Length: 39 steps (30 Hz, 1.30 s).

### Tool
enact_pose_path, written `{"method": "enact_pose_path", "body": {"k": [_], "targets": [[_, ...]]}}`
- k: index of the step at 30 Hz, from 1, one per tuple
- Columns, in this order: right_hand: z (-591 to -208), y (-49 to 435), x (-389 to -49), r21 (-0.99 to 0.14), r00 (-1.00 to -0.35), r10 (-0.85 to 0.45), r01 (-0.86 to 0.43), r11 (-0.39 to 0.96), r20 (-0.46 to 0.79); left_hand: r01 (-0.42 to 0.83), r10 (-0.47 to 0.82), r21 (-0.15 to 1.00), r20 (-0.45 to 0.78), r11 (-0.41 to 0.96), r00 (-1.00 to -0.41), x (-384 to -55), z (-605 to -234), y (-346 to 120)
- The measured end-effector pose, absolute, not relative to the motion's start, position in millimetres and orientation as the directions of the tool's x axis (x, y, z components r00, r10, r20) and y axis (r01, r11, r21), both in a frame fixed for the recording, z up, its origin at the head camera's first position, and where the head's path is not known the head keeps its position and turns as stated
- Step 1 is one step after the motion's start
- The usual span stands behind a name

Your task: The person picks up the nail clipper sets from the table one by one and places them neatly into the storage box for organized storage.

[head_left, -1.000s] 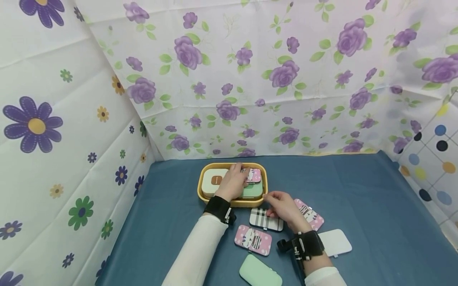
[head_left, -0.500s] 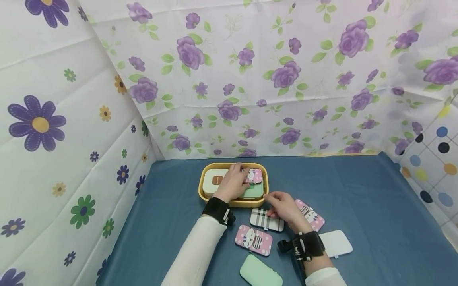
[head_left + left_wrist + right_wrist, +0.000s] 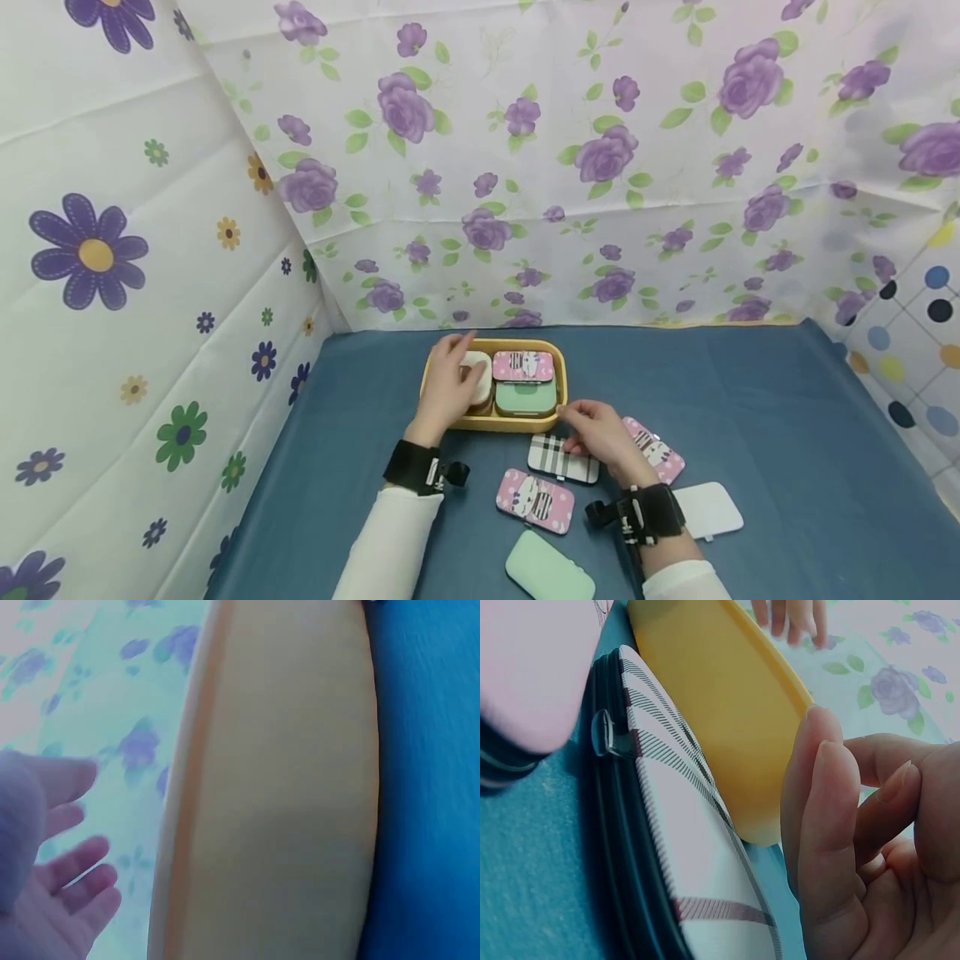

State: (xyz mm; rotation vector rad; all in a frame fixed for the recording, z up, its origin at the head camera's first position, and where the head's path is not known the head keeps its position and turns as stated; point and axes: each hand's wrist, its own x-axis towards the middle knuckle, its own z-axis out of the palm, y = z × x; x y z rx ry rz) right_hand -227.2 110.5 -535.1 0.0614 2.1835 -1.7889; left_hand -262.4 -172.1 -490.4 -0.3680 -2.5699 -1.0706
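Note:
A yellow basket holds a cream case on its left, partly hidden by my hand. On its right, a pink cartoon case lies over a mint green case. My left hand hovers over the basket's left part, fingers spread beside the cream case and holding nothing. At the basket's front right corner, my right hand pinches the rim between thumb and fingertips. Just beneath that hand is a plaid case, its clasp visible in the right wrist view.
On the blue cloth nearer me lie a pink case, a green case and a white case. Another pink case is partly behind my right hand. A flowered curtain rises behind the basket.
My left hand has moved left, off the pink case and over to the cream case, uncovering the basket's right side. My right hand stays at the corner.

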Motion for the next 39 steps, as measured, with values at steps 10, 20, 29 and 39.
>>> {"method": "enact_pose_path", "body": {"k": [10, 20, 29, 39], "targets": [[-536, 111, -229, -0.943, -0.947, -0.158, 0.238, 0.233, -0.278, 0.135, -0.406, 0.896, 0.321, 0.423, -0.856, -229, -522, -224], [-535, 109, -227, -0.944, -0.947, -0.156, 0.243, 0.223, -0.281, -0.053, -0.333, 0.961, 0.042, 0.273, -0.942, -218, -542, -232], [-534, 116, -228, -0.944, -0.952, -0.14, 0.235, 0.23, -0.272, -0.087, -0.3, 0.963, -0.007, 0.254, -0.954, -223, -542, -229], [-531, 108, -224, -0.942, -0.964, -0.104, 0.21, 0.262, -0.244, -0.11, -0.245, 0.961, -0.046, 0.255, -0.968, -223, -542, -233]]}}
